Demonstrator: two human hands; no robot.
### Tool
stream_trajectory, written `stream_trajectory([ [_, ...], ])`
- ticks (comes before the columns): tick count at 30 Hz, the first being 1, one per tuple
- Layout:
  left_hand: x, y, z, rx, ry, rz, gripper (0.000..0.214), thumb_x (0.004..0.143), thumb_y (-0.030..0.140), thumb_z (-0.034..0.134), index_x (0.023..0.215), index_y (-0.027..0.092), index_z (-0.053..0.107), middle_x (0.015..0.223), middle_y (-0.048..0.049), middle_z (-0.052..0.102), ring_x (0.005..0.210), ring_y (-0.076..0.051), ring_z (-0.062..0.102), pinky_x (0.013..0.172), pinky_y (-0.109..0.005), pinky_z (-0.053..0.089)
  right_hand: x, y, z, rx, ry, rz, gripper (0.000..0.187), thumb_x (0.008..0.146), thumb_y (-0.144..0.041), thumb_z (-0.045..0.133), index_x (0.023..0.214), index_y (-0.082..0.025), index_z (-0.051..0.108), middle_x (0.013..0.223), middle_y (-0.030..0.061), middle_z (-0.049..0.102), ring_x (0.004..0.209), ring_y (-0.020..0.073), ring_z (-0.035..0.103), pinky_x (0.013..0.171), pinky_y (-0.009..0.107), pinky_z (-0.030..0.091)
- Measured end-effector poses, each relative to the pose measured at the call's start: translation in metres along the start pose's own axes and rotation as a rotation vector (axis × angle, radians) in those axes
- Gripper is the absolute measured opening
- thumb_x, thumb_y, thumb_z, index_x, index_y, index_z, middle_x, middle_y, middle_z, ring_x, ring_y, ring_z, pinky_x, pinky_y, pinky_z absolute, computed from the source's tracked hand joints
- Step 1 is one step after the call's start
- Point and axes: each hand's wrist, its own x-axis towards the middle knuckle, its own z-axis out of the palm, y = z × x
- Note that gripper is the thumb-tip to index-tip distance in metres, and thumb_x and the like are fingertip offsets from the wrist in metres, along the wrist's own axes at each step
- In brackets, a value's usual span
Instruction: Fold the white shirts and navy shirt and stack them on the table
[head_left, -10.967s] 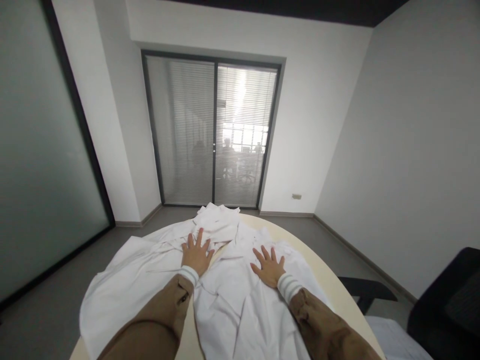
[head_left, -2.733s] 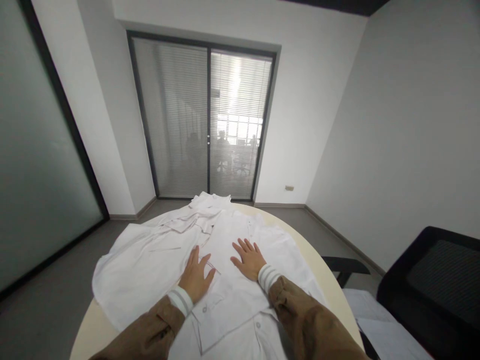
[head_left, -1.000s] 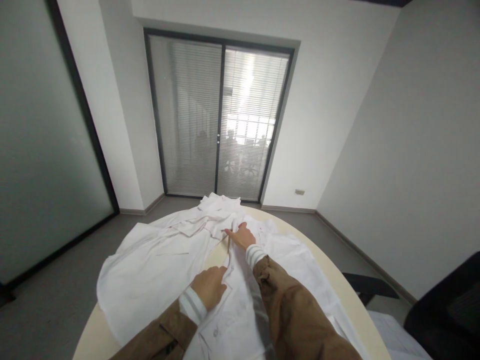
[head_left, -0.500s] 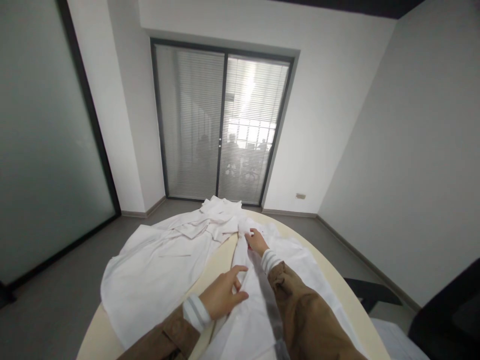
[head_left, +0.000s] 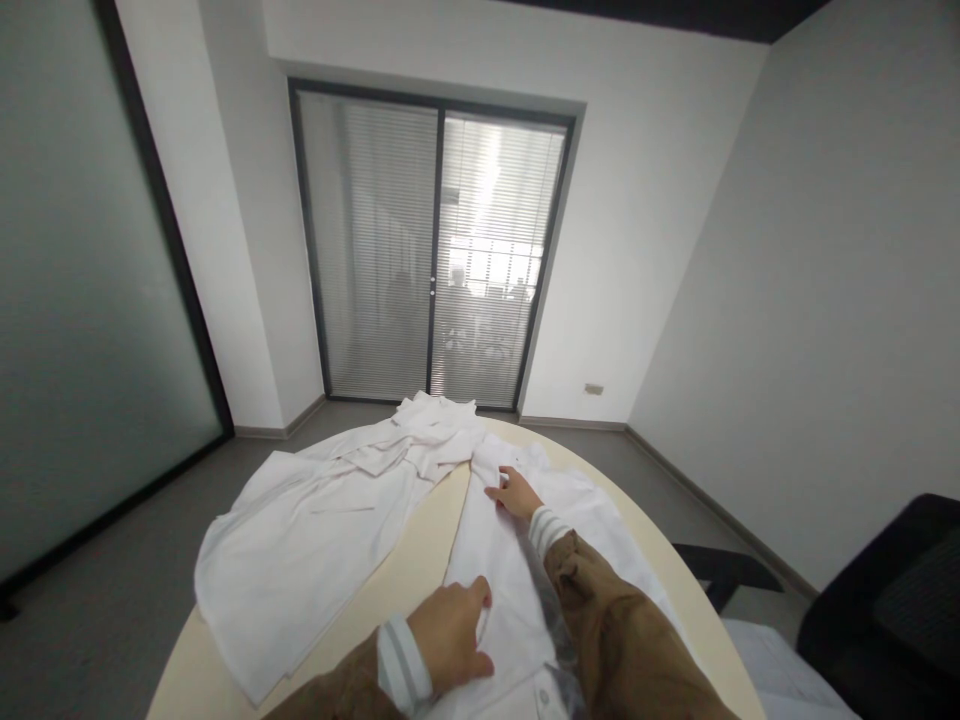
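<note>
Left to right: the white garment [head_left: 315, 530] lies open on the cream tabletop [head_left: 409, 550], its left panel spread flat and overhanging the near-left rim. We press our left hand [head_left: 450, 640] on the near edge of the right panel, fingers curled on the cloth; whether they pinch it, we cannot tell. Our right hand [head_left: 511, 492] rests open, fingers on the same edge near the bunched collar. We judge that 2 anchored points keep this edge straight; both should move evenly, drawing out creases. The fabric looks thin, wrinkled, buttoned at the near hem.
</note>
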Motion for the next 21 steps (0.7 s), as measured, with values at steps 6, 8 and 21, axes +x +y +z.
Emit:
stream_trajectory([
  [6, 0.006, 0.008, 0.007, -0.392, 0.021, 0.216, 0.048, 0.079, 0.03, 0.067, 0.125, 0.024, 0.057, 0.089, 0.002, 0.067, 0.062, -0.012, 0.06, 0.068, -0.024, 0.046, 0.0, 0.01, 0.007, 0.064, 0.031, -0.037, 0.043, 0.083, -0.024, 0.068, 0.121, -0.011, 0.055, 0.06, -0.0065, 0.055, 0.057, 0.0115, 0.054, 0.058, 0.023, 0.041],
  [8, 0.009, 0.007, 0.013, -0.442, -0.049, 0.239, 0.034, 0.084, 0.031, 0.061, 0.116, 0.021, 0.065, 0.093, 0.0005, 0.067, 0.053, -0.007, 0.056, 0.061, -0.021, 0.046, 0.001, 0.012, 0.007, 0.095, 0.022, -0.048, 0.042, 0.084, -0.027, 0.067, 0.121, -0.01, 0.055, 0.059, -0.0066, 0.054, 0.056, 0.0111, 0.053, 0.057, 0.023, 0.041],
  [21, -0.001, -0.002, 0.018, 0.022, -0.152, 0.651, 0.018, 0.073, 0.019, 0.074, 0.089, 0.028, 0.077, 0.136, -0.0004, 0.057, 0.109, -0.026, 0.064, 0.094, -0.035, 0.049, -0.018, 0.019, -0.011, 0.269, -0.11, -0.162, 0.085, 0.07, -0.024, 0.073, 0.146, -0.015, 0.037, 0.072, -0.0079, 0.051, 0.059, 0.0086, 0.048, 0.057, 0.022, 0.041],
])
